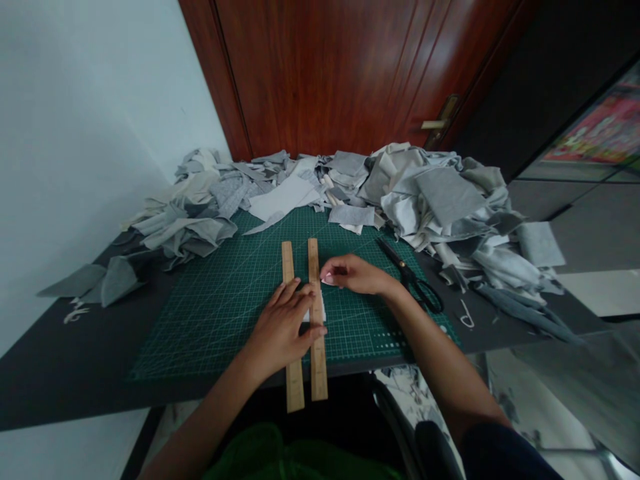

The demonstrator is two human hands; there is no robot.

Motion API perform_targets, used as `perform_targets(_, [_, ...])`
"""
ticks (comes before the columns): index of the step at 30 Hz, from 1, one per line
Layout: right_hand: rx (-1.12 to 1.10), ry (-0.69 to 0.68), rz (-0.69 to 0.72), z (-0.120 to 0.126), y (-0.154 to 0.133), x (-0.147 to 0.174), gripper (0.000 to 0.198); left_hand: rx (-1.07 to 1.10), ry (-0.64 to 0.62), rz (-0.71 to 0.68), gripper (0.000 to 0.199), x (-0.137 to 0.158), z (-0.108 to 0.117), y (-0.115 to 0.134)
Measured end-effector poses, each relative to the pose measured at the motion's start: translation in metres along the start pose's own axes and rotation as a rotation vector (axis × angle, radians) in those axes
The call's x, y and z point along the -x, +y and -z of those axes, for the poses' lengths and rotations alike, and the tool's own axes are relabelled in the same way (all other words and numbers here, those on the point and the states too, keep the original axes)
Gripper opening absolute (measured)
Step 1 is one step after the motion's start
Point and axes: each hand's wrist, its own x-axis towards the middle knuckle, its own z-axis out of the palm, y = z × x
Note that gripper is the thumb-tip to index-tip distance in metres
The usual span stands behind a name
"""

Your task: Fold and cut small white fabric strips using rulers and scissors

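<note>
Two wooden rulers lie roughly parallel on a green cutting mat, their near ends sticking out past the table's front edge. My left hand rests flat across them, fingers stretched over the left ruler and the thumb on the right ruler. Under the right ruler a small white piece shows at both sides, mostly covered. Close to that ruler's right edge, my right hand pinches a small pale pink piece, too small to name surely. Black-handled scissors lie to the right of my right hand.
Heaps of grey and white fabric scraps line the back and right of the dark table. More scraps are piled at the left. A white looped strip lies at the right. Behind the table stands a brown door.
</note>
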Motion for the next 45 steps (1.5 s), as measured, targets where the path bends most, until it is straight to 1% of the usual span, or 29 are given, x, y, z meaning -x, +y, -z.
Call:
perform_targets(3, [-0.035, -0.049, -0.079, -0.002, 0.002, 0.0, 0.018, 0.003, 0.006, -0.002, 0.058, 0.001, -0.001, -0.001])
perform_targets(7, [-0.028, 0.003, -0.154, -0.003, 0.002, 0.001, 0.014, 0.015, 0.017, -0.004, 0.058, 0.001, -0.001, 0.0])
perform_targets(9, [-0.001, 0.042, -0.144, -0.004, 0.001, 0.002, 0.016, 0.022, 0.025, -0.005, 0.057, 0.001, 0.0, 0.0])
perform_targets(11, [0.039, 0.058, -0.094, -0.005, -0.001, 0.002, 0.018, 0.022, 0.027, -0.006, 0.057, 0.001, 0.0, 0.0])
perform_targets(13, [0.055, 0.019, -0.075, -0.006, -0.002, 0.003, 0.009, 0.022, 0.024, -0.008, 0.057, 0.001, 0.001, 0.0])
perform_targets(14, [0.042, -0.017, -0.096, -0.006, -0.002, 0.003, 0.005, 0.021, 0.021, -0.01, 0.057, 0.001, 0.001, 0.0])
perform_targets(17, [-0.019, -0.119, -0.188, -0.007, -0.001, 0.003, 0.01, 0.019, 0.007, -0.017, 0.054, 0.0, 0.002, 0.0])
perform_targets(19, [-0.021, -0.123, -0.212, -0.008, 0.001, 0.003, 0.014, 0.023, 0.008, -0.016, 0.053, 0.0, 0.003, 0.001])
perform_targets(22, [0.004, -0.079, -0.21, -0.009, 0.001, 0.004, 0.015, 0.037, 0.024, -0.011, 0.055, 0.0, 0.003, 0.001])
perform_targets(27, [0.039, -0.084, -0.185, -0.009, -0.002, 0.006, 0.011, 0.046, 0.013, -0.014, 0.055, 0.0, 0.003, 0.001])
perform_targets(32, [0.16, -0.102, -0.149, -0.01, -0.007, 0.006, 0.006, 0.031, -0.001, -0.008, 0.054, 0.0, 0.003, 0.001])
perform_targets(35, [0.276, -0.098, -0.042, -0.012, -0.009, 0.005, 0.005, 0.025, -0.003, 0.0, 0.055, 0.0, 0.003, 0.001])
perform_targets(37, [0.368, -0.089, 0.054, -0.013, -0.01, 0.006, 0.008, 0.031, -0.003, 0.005, 0.056, 0.0, 0.004, 0.002])
perform_targets(39, [0.456, -0.079, 0.114, -0.014, -0.011, 0.006, 0.009, 0.034, -0.003, 0.011, 0.055, 0.0, 0.005, 0.003])
perform_targets(42, [0.535, -0.064, 0.138, -0.014, -0.011, 0.007, 0.009, 0.031, -0.007, 0.013, 0.055, 0.0, 0.006, 0.003])
perform_targets(45, [0.537, -0.074, 0.153, -0.014, -0.01, 0.006, 0.009, 0.031, -0.016, 0.013, 0.057, 0.0, 0.006, 0.003])
